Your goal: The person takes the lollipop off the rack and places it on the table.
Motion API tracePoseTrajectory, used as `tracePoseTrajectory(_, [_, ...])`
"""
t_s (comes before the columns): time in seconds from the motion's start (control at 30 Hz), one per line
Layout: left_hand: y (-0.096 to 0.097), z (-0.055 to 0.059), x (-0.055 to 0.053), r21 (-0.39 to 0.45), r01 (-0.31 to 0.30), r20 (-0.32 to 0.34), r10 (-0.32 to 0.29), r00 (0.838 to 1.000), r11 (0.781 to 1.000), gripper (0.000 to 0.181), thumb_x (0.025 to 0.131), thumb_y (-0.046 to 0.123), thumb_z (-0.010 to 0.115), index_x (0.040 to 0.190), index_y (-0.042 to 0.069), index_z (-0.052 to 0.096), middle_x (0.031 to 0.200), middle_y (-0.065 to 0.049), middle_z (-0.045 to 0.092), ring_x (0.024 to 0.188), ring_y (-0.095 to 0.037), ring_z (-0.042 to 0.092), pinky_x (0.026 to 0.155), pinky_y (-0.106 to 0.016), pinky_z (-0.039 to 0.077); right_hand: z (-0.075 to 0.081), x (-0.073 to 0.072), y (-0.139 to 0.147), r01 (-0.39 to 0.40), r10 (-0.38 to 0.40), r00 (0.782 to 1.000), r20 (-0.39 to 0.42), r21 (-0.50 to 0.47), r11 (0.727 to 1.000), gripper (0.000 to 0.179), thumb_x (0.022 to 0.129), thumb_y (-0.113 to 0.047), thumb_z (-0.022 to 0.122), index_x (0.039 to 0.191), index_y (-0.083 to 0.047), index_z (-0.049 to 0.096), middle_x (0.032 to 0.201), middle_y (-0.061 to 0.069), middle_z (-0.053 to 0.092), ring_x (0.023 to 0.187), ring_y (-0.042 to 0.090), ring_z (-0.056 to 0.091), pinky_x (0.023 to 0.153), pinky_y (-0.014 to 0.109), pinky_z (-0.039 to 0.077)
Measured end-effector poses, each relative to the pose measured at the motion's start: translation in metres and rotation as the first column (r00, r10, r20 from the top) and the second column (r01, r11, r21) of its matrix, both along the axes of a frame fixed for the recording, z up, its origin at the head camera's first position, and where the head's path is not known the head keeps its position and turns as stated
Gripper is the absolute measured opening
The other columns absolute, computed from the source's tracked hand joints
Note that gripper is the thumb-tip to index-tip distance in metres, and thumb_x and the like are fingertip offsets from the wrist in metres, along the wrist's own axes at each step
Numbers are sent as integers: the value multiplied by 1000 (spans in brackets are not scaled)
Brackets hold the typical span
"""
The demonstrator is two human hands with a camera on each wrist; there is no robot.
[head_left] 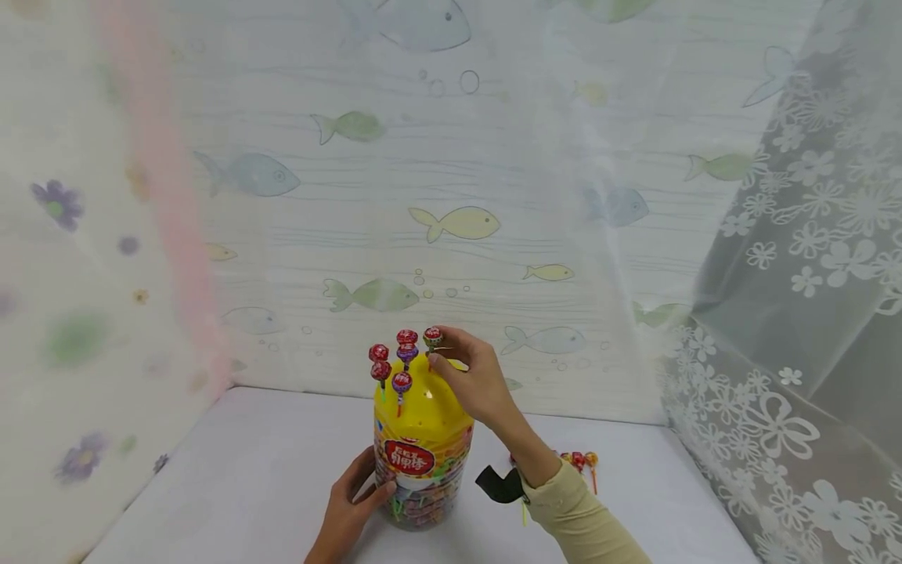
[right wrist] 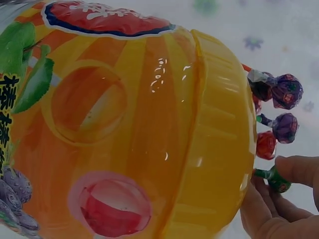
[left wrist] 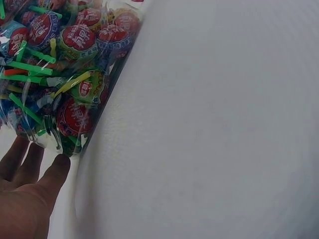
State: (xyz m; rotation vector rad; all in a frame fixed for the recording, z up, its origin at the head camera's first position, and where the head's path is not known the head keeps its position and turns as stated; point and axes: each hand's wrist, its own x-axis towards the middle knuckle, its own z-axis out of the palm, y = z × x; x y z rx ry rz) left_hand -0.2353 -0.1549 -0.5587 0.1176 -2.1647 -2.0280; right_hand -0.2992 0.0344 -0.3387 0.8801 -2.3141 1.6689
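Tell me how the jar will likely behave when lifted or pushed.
The jar is probably fairly heavy, since lollipops are packed behind its clear lower wall. Its glossy surface looks smooth, so it may slip. Being taller than wide, it could tip if pushed near the lid.

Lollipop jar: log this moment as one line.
Right hand: pinches green-wrapped lollipop at yellow lid | Left hand: touches jar side | Lid: more lollipops upright | Table: loose lollipops right of jar
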Motion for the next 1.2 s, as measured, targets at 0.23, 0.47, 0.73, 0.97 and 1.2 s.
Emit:
tracePoseTrajectory(0.23, [1,-1,1,-8,4,-7,-4,1000,1000,76,93,30,74,155,3,38,156,-24,44,142,-46,43,112,-58,47,-2,-6,1,-5,4,1000,-26,-31,1000,29,95,-5,69,124,-1,68,112,12,73,106,28,71,105,47,57])
tracePoseTrajectory(0.47, [0,-2,1,-7,7,-2,-7,1000,1000,77,93,30,74,155,3,37,156,-24,43,142,-46,43,112,-58,47,-3,-14,0,-1,-2,999,-45,-72,997,19,95,-4,68,114,-1,72,106,13,75,99,26,72,102,47,58])
tracePoseTrajectory(0.73, [0,-2,-1,-14,9,6,-9,1000,1000,78,93,31,74,155,4,37,156,-23,44,142,-45,43,112,-58,47,-2,-18,6,2,-14,997,-81,-152,988,21,97,-6,68,117,-1,71,106,15,74,97,28,73,93,32,63])
tracePoseTrajectory(0.97, [-4,-2,-6,-16,15,15,-15,1000,1000,78,93,31,75,156,4,36,156,-23,43,143,-45,43,113,-57,46,-11,-17,21,1,-23,997,-79,-271,963,21,96,-3,69,116,3,70,106,24,72,90,19,73,86,28,64])
tracePoseTrajectory(1.2, [-6,1,-10,-27,17,12,-17,1000,999,77,93,29,74,155,2,37,155,-24,44,142,-46,43,112,-58,46,-27,-13,36,33,-52,998,-43,-364,931,22,94,-1,70,115,7,68,103,31,70,84,11,72,84,27,65])
